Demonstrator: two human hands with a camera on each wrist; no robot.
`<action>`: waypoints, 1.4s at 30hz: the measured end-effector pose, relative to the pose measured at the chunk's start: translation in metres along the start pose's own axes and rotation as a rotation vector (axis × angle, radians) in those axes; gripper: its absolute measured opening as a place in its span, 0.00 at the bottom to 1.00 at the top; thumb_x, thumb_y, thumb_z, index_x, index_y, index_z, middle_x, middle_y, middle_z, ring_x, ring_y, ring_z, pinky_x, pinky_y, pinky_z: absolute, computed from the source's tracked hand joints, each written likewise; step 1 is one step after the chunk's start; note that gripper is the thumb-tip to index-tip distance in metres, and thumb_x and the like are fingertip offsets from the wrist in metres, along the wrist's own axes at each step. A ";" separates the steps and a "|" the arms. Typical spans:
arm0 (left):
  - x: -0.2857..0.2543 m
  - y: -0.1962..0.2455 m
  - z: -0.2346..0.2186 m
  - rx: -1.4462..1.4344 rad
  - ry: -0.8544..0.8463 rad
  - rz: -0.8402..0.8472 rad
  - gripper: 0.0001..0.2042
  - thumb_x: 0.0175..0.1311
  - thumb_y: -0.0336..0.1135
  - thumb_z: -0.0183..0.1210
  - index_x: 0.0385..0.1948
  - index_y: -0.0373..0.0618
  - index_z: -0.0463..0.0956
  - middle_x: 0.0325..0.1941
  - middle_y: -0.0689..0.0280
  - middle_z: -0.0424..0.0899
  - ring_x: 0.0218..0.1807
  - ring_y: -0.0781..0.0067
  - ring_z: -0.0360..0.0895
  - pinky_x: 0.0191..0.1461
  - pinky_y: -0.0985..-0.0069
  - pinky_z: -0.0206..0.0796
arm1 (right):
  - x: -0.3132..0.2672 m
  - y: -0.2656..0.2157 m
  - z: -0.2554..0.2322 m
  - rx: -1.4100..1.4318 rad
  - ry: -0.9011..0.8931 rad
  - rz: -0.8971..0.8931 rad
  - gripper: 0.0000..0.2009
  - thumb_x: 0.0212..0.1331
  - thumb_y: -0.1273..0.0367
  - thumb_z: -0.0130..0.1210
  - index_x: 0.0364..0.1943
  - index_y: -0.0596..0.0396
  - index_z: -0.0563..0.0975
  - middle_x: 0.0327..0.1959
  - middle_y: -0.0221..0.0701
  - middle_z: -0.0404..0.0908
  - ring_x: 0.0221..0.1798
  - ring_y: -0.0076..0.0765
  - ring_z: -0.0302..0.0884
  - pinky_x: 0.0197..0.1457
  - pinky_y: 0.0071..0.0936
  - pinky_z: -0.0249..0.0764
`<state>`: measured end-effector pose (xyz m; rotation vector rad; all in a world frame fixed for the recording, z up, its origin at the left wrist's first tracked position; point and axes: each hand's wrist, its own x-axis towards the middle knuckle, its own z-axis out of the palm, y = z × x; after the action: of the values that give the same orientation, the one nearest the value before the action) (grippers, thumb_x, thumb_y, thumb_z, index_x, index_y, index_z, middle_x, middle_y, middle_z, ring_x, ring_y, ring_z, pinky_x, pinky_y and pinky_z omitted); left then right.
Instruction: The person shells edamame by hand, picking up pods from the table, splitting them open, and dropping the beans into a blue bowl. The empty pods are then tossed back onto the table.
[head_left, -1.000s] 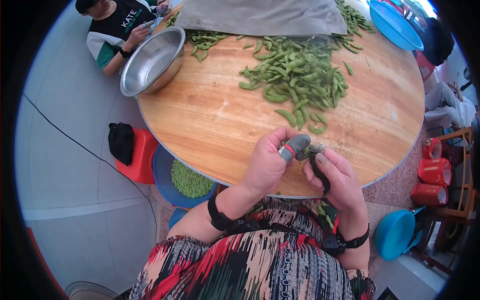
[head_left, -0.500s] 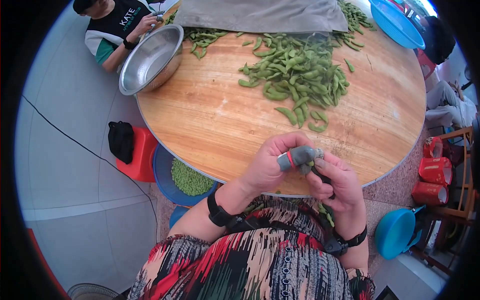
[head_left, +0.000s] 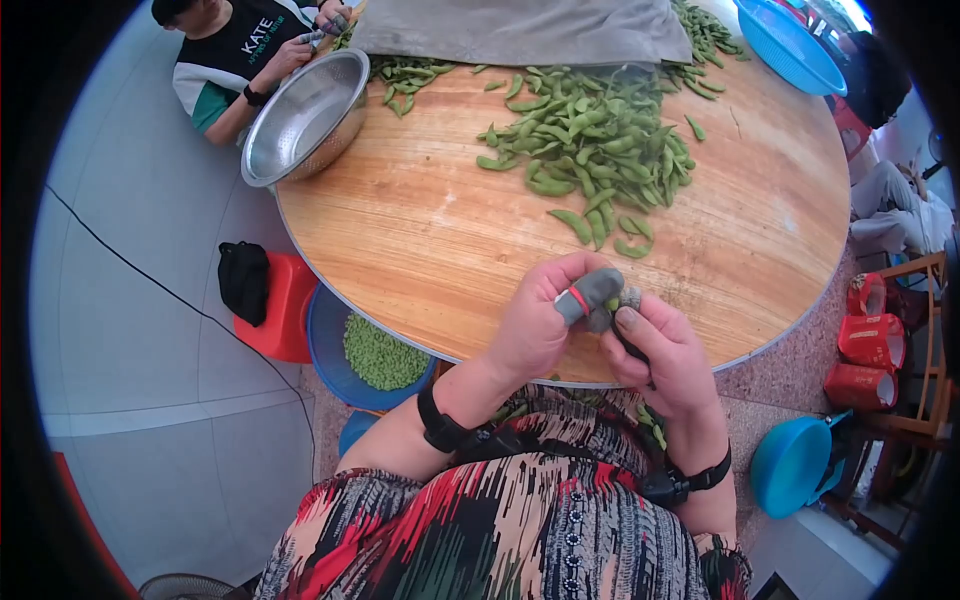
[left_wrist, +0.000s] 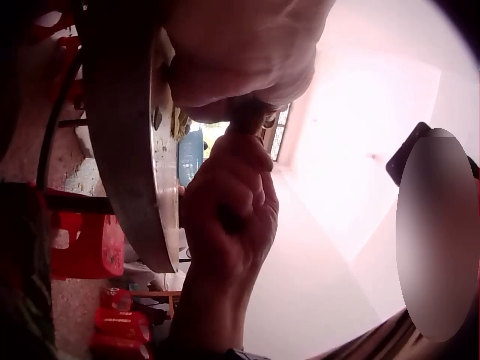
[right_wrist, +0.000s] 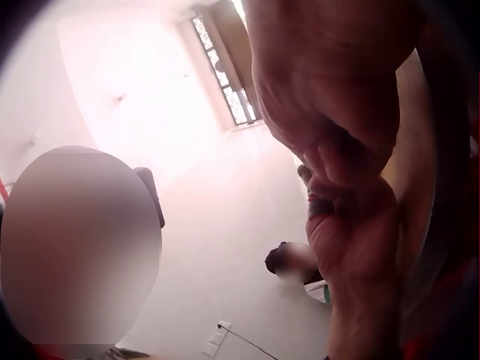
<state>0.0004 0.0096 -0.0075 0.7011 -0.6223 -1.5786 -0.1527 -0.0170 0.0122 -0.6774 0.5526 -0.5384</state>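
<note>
Both hands meet above the near edge of the round wooden table. My left hand wears a grey finger cover banded with red, and pinches a green soybean pod. Close against it, the fingers of my right hand are curled and pinch the same pod at its other side. A worn grey cover shows on a right fingertip, and something dark runs along the inside of those fingers. Most of the pod is hidden by fingers; in both wrist views the hands appear dark and pressed together. A heap of soybean pods lies beyond.
A metal colander stands at the table's left edge, near another person. Grey cloth covers the far pods. Below left, a blue basin holds shelled beans beside a red stool. A blue basket sits far right.
The hands drew closer together half a second ago, then eased slightly apart, with the left grey-covered finger tilting upward again. The pod stays between them. The other person's hands have shifted.
</note>
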 end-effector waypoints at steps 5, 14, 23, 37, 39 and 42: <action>-0.001 0.005 -0.010 -0.079 -0.194 -0.122 0.09 0.61 0.39 0.54 0.32 0.44 0.71 0.29 0.75 0.72 0.31 0.87 0.68 0.32 0.89 0.59 | -0.004 0.002 -0.005 0.235 -0.140 0.102 0.07 0.65 0.69 0.41 0.39 0.58 0.69 0.20 0.25 0.68 0.13 0.10 0.53 0.15 0.10 0.49; 0.004 0.006 0.001 0.182 -0.099 -0.062 0.08 0.56 0.28 0.59 0.35 0.42 0.71 0.33 0.73 0.74 0.35 0.88 0.70 0.38 0.90 0.64 | 0.001 0.003 -0.007 -0.608 0.275 -0.227 0.05 0.62 0.69 0.46 0.35 0.56 0.72 0.18 0.23 0.69 0.12 0.10 0.53 0.14 0.09 0.49; 0.009 0.017 -0.009 0.954 -0.034 0.260 0.08 0.58 0.22 0.50 0.39 0.35 0.73 0.35 0.66 0.77 0.36 0.80 0.73 0.43 0.83 0.66 | 0.015 -0.005 0.002 -0.832 0.376 -0.390 0.06 0.61 0.70 0.49 0.32 0.57 0.74 0.19 0.30 0.72 0.19 0.21 0.66 0.22 0.21 0.61; 0.002 0.019 0.004 1.323 -0.032 0.542 0.18 0.48 0.24 0.62 0.45 0.44 0.76 0.26 0.67 0.77 0.27 0.79 0.72 0.32 0.81 0.64 | 0.014 -0.029 -0.016 -0.750 0.385 -0.122 0.09 0.54 0.66 0.55 0.33 0.57 0.75 0.19 0.25 0.73 0.21 0.19 0.67 0.22 0.18 0.60; 0.006 0.013 0.001 1.309 -0.052 0.586 0.18 0.48 0.24 0.62 0.45 0.44 0.76 0.26 0.66 0.77 0.26 0.78 0.72 0.31 0.81 0.64 | 0.008 -0.027 -0.010 -0.699 0.349 -0.131 0.10 0.56 0.65 0.55 0.35 0.57 0.74 0.20 0.23 0.71 0.21 0.16 0.64 0.22 0.16 0.58; 0.010 0.012 -0.004 1.190 -0.072 0.548 0.15 0.50 0.26 0.61 0.43 0.44 0.77 0.27 0.64 0.78 0.27 0.77 0.72 0.32 0.82 0.64 | 0.002 -0.024 -0.015 -0.476 0.279 -0.124 0.10 0.60 0.64 0.51 0.37 0.56 0.73 0.20 0.21 0.69 0.21 0.13 0.61 0.23 0.13 0.56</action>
<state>0.0104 -0.0015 -0.0025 1.1834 -1.6816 -0.6048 -0.1668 -0.0399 0.0186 -1.1024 0.9200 -0.6285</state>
